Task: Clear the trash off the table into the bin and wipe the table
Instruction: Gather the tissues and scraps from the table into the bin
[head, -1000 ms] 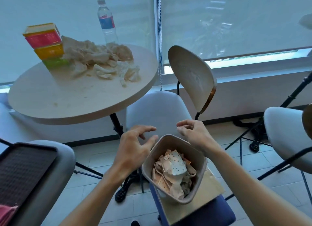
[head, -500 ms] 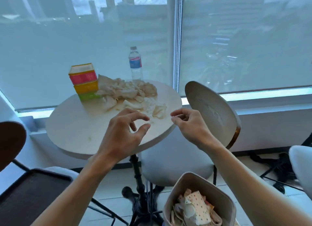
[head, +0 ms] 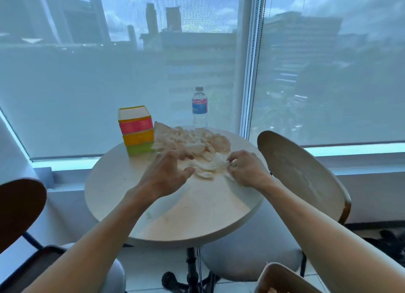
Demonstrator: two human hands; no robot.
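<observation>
A heap of crumpled white tissues (head: 197, 142) lies on the far half of the round pale table (head: 175, 218). My left hand (head: 166, 174) hovers at the heap's near left edge, fingers spread and lightly bent, holding nothing. My right hand (head: 247, 170) is at the heap's near right edge, its fingertips curled into a crumpled tissue (head: 215, 164). The beige bin (head: 282, 278) shows only its rim at the bottom right, below the table.
A stack of pink, yellow and green boxes (head: 137, 130) and a water bottle (head: 199, 108) stand at the table's far side by the window. A wooden-backed chair (head: 300, 172) stands right of the table. Another chair (head: 19, 205) is at the left.
The view has risen from the bin to the table. Both hands moved forward from above the bin onto the tissue heap, and the right hand has closed on a tissue.
</observation>
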